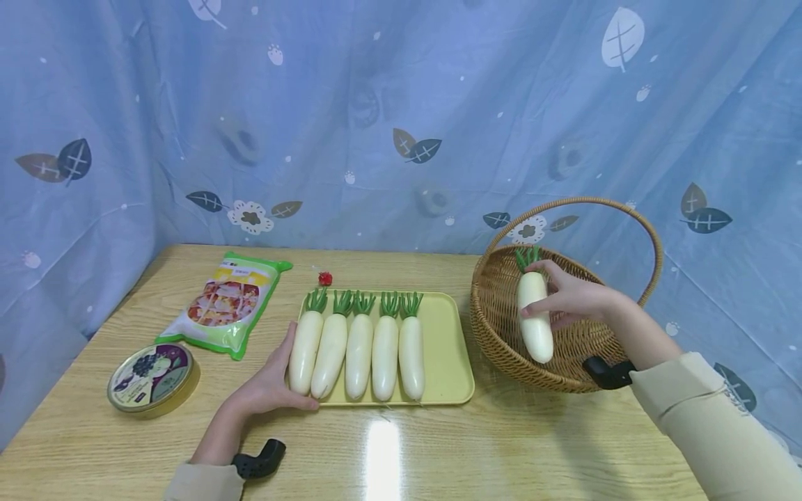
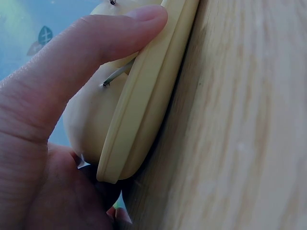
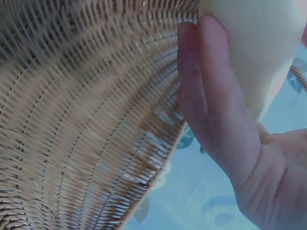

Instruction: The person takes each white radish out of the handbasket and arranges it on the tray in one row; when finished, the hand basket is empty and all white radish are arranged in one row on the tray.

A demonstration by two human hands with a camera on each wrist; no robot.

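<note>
My right hand [image 1: 567, 296] grips a white radish [image 1: 537, 316] with green leaf stubs, held within the mouth of the wicker basket [image 1: 495, 348]. In the right wrist view, fingers lie along the side of this white radish [image 3: 254, 43], with the woven basket wall [image 3: 86, 115] beyond. My left hand [image 1: 272, 383] holds the near left corner of the yellow tray [image 1: 447, 348]. Its thumb [image 2: 110, 36] presses the tray rim [image 2: 139, 110] in the left wrist view; the other fingers are mostly hidden. Several white radishes [image 1: 359, 358] lie side by side on the tray, leaves away from me.
Left of the tray lie a green-edged food packet [image 1: 225, 303] and a round tin [image 1: 153, 379]. A small red object [image 1: 325, 278] sits behind the tray. The basket's tall handle [image 1: 576, 202] arches up at the right. A blue curtain [image 1: 351, 125] hangs behind the wooden table [image 1: 301, 459].
</note>
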